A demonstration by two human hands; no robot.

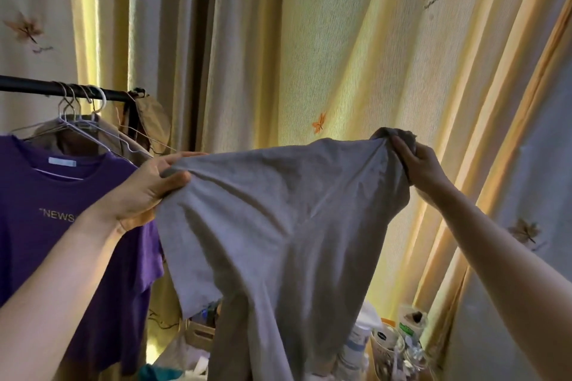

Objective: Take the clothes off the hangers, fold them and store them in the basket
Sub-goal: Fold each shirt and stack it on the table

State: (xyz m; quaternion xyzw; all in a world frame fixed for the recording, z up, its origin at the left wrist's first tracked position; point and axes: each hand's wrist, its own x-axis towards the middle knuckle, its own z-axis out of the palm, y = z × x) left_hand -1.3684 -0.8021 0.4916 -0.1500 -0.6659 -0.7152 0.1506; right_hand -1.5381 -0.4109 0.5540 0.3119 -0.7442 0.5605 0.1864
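A grey T-shirt hangs spread in the air between my two hands, off any hanger. My left hand pinches its left top edge between thumb and fingers. My right hand grips a bunched corner of it at the upper right. To the left, a purple T-shirt printed "NEWS" hangs on a wire hanger from a black rail. Behind it hangs a brown garment, with more hangers on the rail. No basket is in view.
Yellow curtains with leaf prints fill the background. Below the grey shirt stand bottles and jars, a small wooden crate and loose plastic and cloth items. A tan bag hangs at the rail's end.
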